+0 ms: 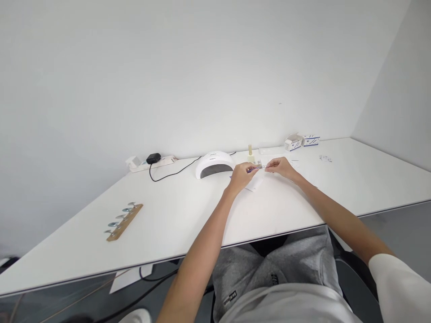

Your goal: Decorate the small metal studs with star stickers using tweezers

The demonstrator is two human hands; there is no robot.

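Note:
My left hand (243, 174) is closed around a thin blue stick-like tool (249, 170), just right of the white lamp. Close by on the right, my right hand (282, 167) pinches its fingertips together at a tiny pale piece (264, 167), too small to name. The two hands almost meet over the table, fingertips facing each other. A small bottle with a yellowish cap (250, 150) stands right behind my left hand. White paper or a sheet (253, 183) lies beneath the hands, partly hidden by them.
The white arched nail lamp (215, 162) has a black cable leading to a power strip (158, 163) with a black adapter (153, 158). At left lies a wooden strip (129, 218) with several round-topped pieces. Small white-and-blue boxes (310, 140) stand near the wall. The white table (175, 215) has a dark front edge.

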